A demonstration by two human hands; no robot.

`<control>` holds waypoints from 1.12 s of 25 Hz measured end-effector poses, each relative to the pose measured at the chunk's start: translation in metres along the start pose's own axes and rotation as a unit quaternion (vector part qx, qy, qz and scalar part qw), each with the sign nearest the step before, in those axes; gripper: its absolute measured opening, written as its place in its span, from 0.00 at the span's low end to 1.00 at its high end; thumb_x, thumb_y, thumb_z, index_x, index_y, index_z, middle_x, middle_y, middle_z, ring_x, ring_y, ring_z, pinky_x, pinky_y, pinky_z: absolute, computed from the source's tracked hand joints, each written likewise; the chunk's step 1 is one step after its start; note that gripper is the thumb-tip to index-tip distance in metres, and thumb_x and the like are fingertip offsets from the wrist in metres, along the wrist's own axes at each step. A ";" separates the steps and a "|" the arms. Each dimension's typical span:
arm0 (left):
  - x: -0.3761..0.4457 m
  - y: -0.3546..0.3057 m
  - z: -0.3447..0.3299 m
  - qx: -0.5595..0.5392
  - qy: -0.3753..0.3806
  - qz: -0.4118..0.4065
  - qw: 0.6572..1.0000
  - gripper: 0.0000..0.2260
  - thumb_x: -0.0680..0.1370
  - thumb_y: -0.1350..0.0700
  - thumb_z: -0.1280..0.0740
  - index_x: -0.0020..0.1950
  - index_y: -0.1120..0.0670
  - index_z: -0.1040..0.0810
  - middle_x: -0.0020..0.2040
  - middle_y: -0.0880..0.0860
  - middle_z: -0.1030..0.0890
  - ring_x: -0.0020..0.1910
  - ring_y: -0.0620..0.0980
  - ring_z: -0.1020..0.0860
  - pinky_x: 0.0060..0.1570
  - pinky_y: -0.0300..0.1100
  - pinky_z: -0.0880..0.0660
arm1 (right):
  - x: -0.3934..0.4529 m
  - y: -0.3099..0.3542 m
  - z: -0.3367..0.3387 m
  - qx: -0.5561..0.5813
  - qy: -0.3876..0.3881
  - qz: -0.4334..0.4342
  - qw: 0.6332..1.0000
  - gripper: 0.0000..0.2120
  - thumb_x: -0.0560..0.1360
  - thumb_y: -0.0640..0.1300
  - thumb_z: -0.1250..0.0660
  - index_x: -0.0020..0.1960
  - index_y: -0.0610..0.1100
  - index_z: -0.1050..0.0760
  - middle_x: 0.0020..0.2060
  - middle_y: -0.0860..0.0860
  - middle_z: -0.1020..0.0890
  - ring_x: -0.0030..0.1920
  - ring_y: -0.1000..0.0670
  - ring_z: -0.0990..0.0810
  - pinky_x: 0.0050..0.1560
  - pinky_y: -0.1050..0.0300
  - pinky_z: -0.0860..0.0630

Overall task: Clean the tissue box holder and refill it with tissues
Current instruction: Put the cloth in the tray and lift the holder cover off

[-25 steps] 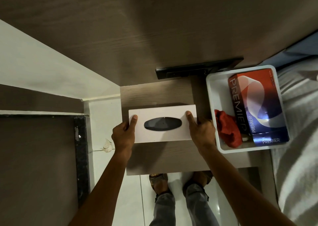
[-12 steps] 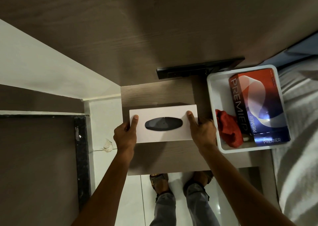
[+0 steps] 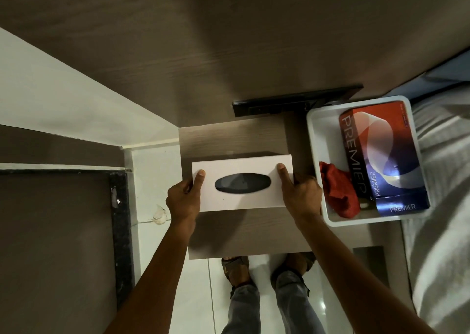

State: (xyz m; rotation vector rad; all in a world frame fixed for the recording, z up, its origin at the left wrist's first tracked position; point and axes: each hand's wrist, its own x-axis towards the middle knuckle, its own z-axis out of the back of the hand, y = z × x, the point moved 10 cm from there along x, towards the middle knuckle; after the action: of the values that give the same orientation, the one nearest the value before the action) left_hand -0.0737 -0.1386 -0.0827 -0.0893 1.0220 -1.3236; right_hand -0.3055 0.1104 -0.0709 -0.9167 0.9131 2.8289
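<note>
A: Fingers?
B: Left hand (image 3: 183, 199) and right hand (image 3: 302, 197) grip opposite ends; thumbs lie on top.
A: Unit?
B: White tissue box holder (image 3: 243, 201), dark oval slot, between them on the wooden shelf (image 3: 244, 237).

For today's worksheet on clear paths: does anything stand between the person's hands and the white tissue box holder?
Nothing visible does. The left hand and right hand already grip the ends of the tissue box holder on the wooden shelf.
</note>
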 end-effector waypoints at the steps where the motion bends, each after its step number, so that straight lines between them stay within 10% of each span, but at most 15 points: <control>1: 0.000 -0.001 0.001 0.002 0.002 0.000 1.000 0.26 0.79 0.42 0.27 0.41 0.66 0.20 0.33 0.58 0.22 0.35 0.51 0.25 0.42 0.39 0.30 | 0.000 0.001 0.001 -0.011 -0.002 0.002 1.000 0.29 0.81 0.65 0.37 0.46 0.37 0.19 0.45 0.41 0.14 0.46 0.42 0.14 0.52 0.45 0.16; 16: -0.003 -0.010 0.004 0.070 0.024 0.033 0.997 0.23 0.80 0.42 0.28 0.32 0.54 0.27 0.33 0.53 0.22 0.36 0.49 0.23 0.49 0.45 0.28 | 0.000 0.003 0.005 -0.050 -0.017 -0.028 0.998 0.28 0.79 0.66 0.36 0.31 0.46 0.31 0.26 0.54 0.28 0.26 0.57 0.30 0.29 0.65 0.38; 24: -0.010 -0.010 -0.001 0.052 0.042 0.023 0.997 0.14 0.81 0.45 0.29 0.47 0.55 0.18 0.41 0.50 0.19 0.46 0.51 0.21 0.53 0.45 0.26 | 0.000 -0.003 0.002 -0.045 -0.012 -0.048 0.998 0.28 0.80 0.66 0.36 0.31 0.46 0.31 0.27 0.53 0.28 0.29 0.54 0.30 0.41 0.58 0.28; 28: -0.011 -0.004 -0.001 0.030 0.054 0.055 0.997 0.16 0.81 0.44 0.29 0.57 0.57 0.17 0.56 0.57 0.16 0.58 0.58 0.20 0.67 0.57 0.22 | 0.001 -0.006 0.004 -0.025 -0.017 -0.057 0.998 0.26 0.80 0.63 0.34 0.34 0.44 0.28 0.29 0.53 0.27 0.28 0.57 0.31 0.30 0.64 0.36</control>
State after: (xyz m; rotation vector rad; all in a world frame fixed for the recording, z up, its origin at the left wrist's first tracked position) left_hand -0.0759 -0.1306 -0.0747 0.0842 1.0633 -1.2675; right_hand -0.3074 0.1172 -0.0714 -0.8926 0.7645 2.7732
